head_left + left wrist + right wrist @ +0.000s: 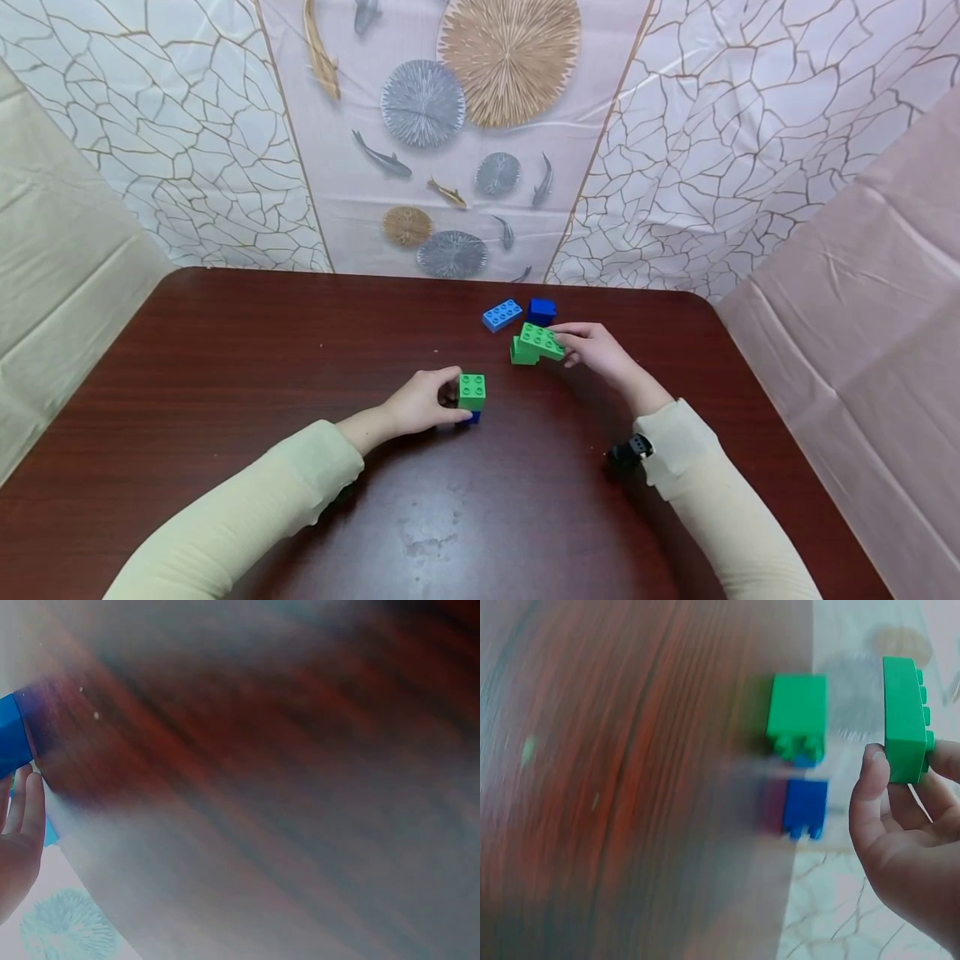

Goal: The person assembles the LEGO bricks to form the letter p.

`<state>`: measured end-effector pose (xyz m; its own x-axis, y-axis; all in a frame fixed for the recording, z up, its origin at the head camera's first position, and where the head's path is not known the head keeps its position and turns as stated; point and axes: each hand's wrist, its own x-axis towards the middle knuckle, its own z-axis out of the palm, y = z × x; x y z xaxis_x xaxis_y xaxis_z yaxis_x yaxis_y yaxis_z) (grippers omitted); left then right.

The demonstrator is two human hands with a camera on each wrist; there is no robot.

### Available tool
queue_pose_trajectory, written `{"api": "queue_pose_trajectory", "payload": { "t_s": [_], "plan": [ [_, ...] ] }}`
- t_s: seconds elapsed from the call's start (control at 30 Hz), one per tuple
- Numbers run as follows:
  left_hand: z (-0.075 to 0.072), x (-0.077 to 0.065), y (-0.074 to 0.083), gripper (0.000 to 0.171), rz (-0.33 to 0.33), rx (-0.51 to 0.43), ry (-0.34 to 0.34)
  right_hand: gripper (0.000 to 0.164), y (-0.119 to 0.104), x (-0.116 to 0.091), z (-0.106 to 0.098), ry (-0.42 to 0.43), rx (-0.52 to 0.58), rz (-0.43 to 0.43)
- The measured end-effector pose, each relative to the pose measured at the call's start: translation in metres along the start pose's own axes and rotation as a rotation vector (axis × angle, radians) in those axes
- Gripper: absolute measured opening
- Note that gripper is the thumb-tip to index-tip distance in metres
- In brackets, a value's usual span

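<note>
With thumb and fingers, my left hand [422, 403] grips a small stack: a green brick [472, 392] on top of a dark blue brick [470, 417]. At the left edge of the left wrist view, part of the blue brick [12, 736] shows beside the fingers [26, 806]. My right hand [596, 350] pinches one end of a long green brick [542, 341], held raised off the table. In the right wrist view, that brick [904, 724] has its studs facing right. Another green brick [523, 352] stands just behind and left of it, partly hidden in the head view.
Farther back on the brown table [247, 375] lie a light blue brick [502, 315] and a dark blue brick [541, 312], the latter close to my right fingers. Patterned cloth [450, 167] hangs behind the table's far edge.
</note>
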<state>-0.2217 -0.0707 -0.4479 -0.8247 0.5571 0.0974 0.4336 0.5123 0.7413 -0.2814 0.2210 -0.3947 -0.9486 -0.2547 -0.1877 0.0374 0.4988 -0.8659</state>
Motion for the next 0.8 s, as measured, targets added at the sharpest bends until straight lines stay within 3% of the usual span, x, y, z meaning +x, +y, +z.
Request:
{"api": "queue_pose_trajectory", "payload": {
  "t_s": [0.53, 0.8],
  "plan": [
    [0.0, 0.0, 0.0, 0.027, -0.002, -0.005, 0.005, 0.032, -0.033, -0.016, 0.047, -0.163, -0.02, -0.117],
    [0.0, 0.001, -0.001, 0.028, -0.009, -0.023, 0.004, 0.031, -0.035, -0.019, 0.054, -0.221, -0.021, -0.152]
  ]
}}
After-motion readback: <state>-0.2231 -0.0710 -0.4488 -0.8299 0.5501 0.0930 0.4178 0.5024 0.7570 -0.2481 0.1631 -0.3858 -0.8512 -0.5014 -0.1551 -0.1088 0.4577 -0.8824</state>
